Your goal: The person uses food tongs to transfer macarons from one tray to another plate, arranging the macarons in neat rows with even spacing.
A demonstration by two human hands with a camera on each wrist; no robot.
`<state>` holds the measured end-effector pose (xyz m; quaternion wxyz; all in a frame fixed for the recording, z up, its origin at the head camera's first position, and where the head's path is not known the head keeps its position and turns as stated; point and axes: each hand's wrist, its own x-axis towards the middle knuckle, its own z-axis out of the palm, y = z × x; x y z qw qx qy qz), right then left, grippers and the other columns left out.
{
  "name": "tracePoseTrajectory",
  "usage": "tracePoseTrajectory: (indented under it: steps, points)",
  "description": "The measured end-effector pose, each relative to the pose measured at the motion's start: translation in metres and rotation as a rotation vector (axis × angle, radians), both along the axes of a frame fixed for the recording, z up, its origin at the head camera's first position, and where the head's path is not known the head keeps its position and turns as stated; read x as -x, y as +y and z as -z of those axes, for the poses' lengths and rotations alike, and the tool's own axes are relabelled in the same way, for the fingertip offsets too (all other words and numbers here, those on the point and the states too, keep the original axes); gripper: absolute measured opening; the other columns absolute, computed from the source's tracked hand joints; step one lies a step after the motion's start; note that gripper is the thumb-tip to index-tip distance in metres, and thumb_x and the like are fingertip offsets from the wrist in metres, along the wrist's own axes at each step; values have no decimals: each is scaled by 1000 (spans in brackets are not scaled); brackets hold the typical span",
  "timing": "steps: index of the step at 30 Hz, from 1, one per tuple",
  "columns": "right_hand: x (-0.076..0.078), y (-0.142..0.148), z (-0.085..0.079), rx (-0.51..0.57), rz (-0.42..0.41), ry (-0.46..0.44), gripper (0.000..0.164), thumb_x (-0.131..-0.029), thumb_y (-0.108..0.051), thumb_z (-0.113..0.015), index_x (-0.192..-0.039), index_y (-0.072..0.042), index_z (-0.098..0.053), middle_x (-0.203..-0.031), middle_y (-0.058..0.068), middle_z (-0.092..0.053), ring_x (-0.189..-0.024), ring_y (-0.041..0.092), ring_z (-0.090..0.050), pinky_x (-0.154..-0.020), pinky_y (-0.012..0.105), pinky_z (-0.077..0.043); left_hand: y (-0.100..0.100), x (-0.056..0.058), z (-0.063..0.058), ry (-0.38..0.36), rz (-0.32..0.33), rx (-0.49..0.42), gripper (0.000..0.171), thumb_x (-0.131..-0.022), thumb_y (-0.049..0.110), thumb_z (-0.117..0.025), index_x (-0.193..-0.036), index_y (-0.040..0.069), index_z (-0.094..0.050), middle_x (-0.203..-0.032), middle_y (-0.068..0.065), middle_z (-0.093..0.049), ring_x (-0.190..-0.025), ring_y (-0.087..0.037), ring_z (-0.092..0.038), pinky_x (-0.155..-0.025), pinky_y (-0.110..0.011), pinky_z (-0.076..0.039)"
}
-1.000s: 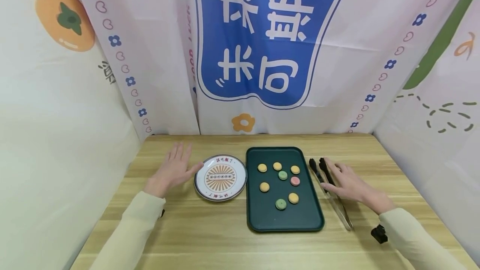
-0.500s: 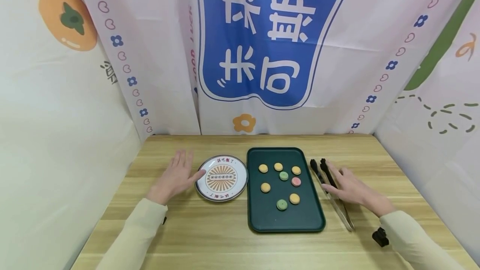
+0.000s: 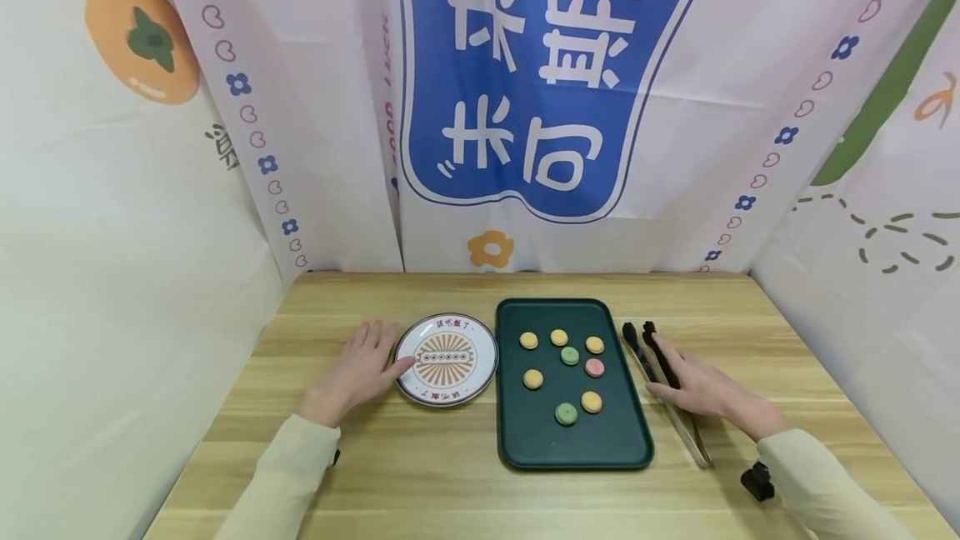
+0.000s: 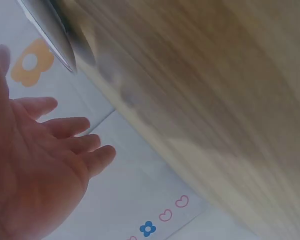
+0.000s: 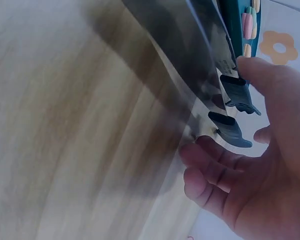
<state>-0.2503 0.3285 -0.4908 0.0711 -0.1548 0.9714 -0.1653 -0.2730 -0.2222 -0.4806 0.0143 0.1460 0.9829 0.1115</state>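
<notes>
My left hand [image 3: 363,365] is at the left side of a round white plate [image 3: 480,377], its thumb over the rim and its fingers straight. In the left wrist view its palm [image 4: 40,170] holds nothing. My right hand [image 3: 697,386] is over metal tongs [image 3: 693,446] with black tips; the right wrist view shows the thumb [image 5: 255,70] on one side of the tongs and the loosely bent fingers on the other, not gripping. Between plate and tongs lies a dark green tray [image 3: 570,450] bearing several yellow macarons [image 3: 533,379], two green macarons [image 3: 566,414] and a pink macaron [image 3: 595,367].
The wooden table [image 3: 420,490] ends at the back against a printed white cloth [image 3: 337,215], with cloth walls at left and right too. A black strap piece [image 3: 757,482] shows at my right wrist.
My left hand has come down and slightly right, its thumb now further over the plate. My right hand has shifted little, lowering slightly at the tongs. Plate, tray and macarons stay put.
</notes>
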Motion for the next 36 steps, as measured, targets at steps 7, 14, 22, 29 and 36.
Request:
tracePoseTrajectory:
  steps: [7, 14, 22, 29, 36]
  points:
    - [1, 2, 2, 15, -10, -5, 91, -95, -54, -57, -159, -10, -8, -146, 40, -36, -127, 59, -43, -100, 69, -41, 4, -2, 10, 29, 10, -20, 82, -98, 60, -44, -153, 1, -29, -156, -33, -25, -145, -51, -22, -121, -60, -21]
    - [1, 2, 1, 28, -16, -11, 92, -94, -53, -58, -158, -8, -8, -149, 37, -35, -123, 55, -50, -100, 66, -43, 9, -7, 17, 2, -16, -51, 94, -92, 67, -48, -154, 0, -24, -160, -32, -13, -149, -49, -13, -121, -61, -18]
    - [3, 6, -1, 0, 11, -19, 94, -95, -52, -57, -156, 1, -8, -146, 39, -36, -119, 54, -53, -99, 64, -45, 12, -9, 16, -5, 0, 35, 109, -86, 75, -48, -155, -4, -18, -161, -31, -10, -150, -45, -11, -122, -60, -17]
    - [4, 9, 0, -66, 66, -84, 93, -93, -57, -57, -148, 11, -25, -138, 40, -46, -116, 53, -56, -92, 63, -49, 9, -8, 18, 15, 42, 110, 114, -84, 78, -48, -153, -7, -18, -160, -31, -13, -150, -45, -13, -122, -59, -17]
    - [5, 9, 1, -102, 83, -114, 98, -91, -63, -56, -146, 13, -29, -134, 41, -49, -116, 55, -54, -91, 63, -49, 5, -6, 18, 32, 72, 139, 116, -82, 81, -47, -152, -8, -21, -160, -30, -17, -150, -44, -14, -123, -58, -17]
